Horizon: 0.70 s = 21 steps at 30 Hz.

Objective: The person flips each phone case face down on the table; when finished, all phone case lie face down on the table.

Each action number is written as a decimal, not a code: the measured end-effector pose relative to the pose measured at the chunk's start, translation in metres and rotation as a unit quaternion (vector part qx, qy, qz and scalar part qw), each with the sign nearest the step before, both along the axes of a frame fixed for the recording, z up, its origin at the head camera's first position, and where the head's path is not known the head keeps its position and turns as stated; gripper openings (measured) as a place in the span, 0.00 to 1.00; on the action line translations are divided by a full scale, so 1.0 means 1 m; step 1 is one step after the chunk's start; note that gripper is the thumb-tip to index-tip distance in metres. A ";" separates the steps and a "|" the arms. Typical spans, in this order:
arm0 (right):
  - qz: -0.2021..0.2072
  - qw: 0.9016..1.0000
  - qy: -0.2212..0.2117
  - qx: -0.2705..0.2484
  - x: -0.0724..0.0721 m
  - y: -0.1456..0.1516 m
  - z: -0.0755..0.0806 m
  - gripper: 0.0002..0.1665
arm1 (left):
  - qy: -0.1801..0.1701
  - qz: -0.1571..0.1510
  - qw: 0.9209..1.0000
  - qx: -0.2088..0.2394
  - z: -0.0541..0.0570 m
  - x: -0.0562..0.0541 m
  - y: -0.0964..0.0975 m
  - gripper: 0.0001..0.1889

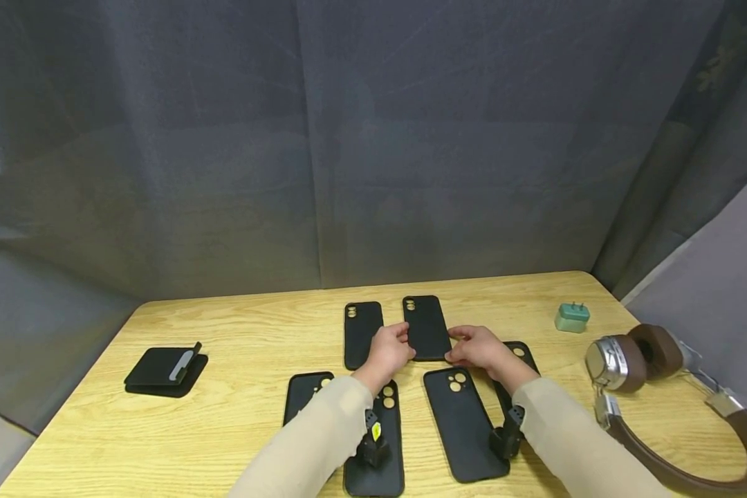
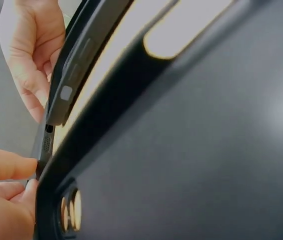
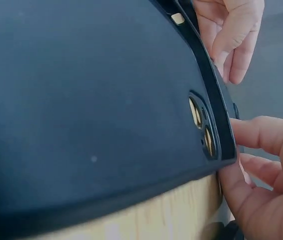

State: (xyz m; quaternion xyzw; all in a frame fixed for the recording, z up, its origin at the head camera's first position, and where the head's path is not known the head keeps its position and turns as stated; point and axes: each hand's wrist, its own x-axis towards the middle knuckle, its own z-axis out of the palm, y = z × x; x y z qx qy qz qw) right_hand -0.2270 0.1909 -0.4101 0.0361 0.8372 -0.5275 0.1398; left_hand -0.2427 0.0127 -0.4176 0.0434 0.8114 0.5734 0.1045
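Observation:
My two hands are at the lower part of a black phone case that lies near the table's far edge, its camera cutouts at the upper left. The left hand pinches its lower left edge between thumb and fingers. At the lower right corner, the right hand grips it with thumb and index finger. Just left of it lies a second case, partly behind the left hand. Big in the left wrist view is a nearer case; another case fills much of the right wrist view.
Below the left arm lie two more cases, one partly covered by the sleeve. Another case is beside the right wrist, with one under that forearm. A black folded wallet-like holder, a green charger and brown headphones sit outward.

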 end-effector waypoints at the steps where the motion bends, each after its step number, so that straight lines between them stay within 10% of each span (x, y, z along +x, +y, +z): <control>1: -0.003 1.000 -0.002 0.001 0.000 0.000 0.001 0.37 | -0.003 0.003 1.000 0.007 0.000 0.000 0.000 0.30; 9: -0.032 0.999 -0.001 -0.028 0.006 -0.005 0.021 0.35 | -0.003 0.013 0.997 0.073 0.006 0.006 -0.008 0.28; 21: 0.033 0.992 0.023 -0.118 0.036 -0.024 0.042 0.34 | 0.019 -0.028 0.989 0.144 0.034 0.039 -0.067 0.27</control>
